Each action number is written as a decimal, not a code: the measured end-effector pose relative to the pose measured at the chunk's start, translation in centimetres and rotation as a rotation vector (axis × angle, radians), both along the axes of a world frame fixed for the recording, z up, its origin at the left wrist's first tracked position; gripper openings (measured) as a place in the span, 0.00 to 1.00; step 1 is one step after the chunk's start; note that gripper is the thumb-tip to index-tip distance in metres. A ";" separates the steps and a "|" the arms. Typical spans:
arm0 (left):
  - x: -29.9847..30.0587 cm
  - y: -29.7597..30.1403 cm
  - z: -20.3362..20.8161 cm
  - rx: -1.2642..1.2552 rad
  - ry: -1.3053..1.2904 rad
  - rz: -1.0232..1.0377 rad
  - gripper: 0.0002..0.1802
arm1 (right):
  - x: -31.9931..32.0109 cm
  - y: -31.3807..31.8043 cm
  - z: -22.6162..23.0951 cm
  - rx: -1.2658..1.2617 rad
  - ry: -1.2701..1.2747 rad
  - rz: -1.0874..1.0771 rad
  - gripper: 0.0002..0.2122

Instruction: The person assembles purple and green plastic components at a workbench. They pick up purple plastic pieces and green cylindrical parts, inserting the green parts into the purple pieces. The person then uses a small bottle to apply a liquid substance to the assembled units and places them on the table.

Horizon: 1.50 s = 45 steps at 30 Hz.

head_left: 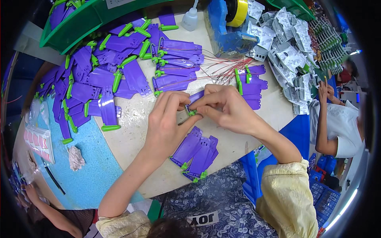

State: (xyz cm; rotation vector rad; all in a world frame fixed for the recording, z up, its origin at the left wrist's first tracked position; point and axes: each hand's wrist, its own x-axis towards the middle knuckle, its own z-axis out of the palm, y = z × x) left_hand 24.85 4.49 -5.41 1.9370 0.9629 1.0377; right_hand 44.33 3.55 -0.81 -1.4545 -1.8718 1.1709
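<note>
My left grip [163, 115] and right grip [227, 106] are both clamped on a purple-and-green plastic piece [197, 96], pinched between thumbs and fingertips above the middle of the table [234, 139]. Just below my hands, a small group of purple flaps [198, 152] lies between my forearms, its green ends at the table's near edge. Bare table opens to the right of that group, and another clear stretch runs left of my left forearm to the edge of the blue mat [89, 144]. Beyond my fingers, room is tight: a row of wired purple flaps [178, 61] and thin red wires [226, 63] sit close, with the blue tape dispenser [216, 33] behind and grey plastic housings [286, 51] heaped farther right.
</note>
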 end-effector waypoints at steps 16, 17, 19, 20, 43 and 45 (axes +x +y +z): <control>0.1 -0.1 0.0 0.023 0.109 0.083 0.22 | -0.7 0.9 0.3 0.295 -0.253 0.222 0.07; 0.1 -0.2 0.0 0.040 0.099 0.082 0.22 | -0.3 1.5 0.4 0.263 -0.215 0.231 0.07; 0.1 -0.2 0.0 0.071 0.081 0.084 0.23 | 0.5 2.1 0.3 0.023 -0.008 0.107 0.05; 0.1 -0.2 0.1 0.079 0.110 0.093 0.22 | 0.5 2.0 0.3 0.060 -0.100 0.015 0.05; -0.3 3.2 1.0 0.244 0.169 -0.276 0.20 | 8.1 6.5 4.4 -0.107 0.615 -0.819 0.11; -0.1 3.2 1.1 0.241 0.162 -0.272 0.20 | 7.4 5.4 4.2 -0.114 0.398 -0.754 0.11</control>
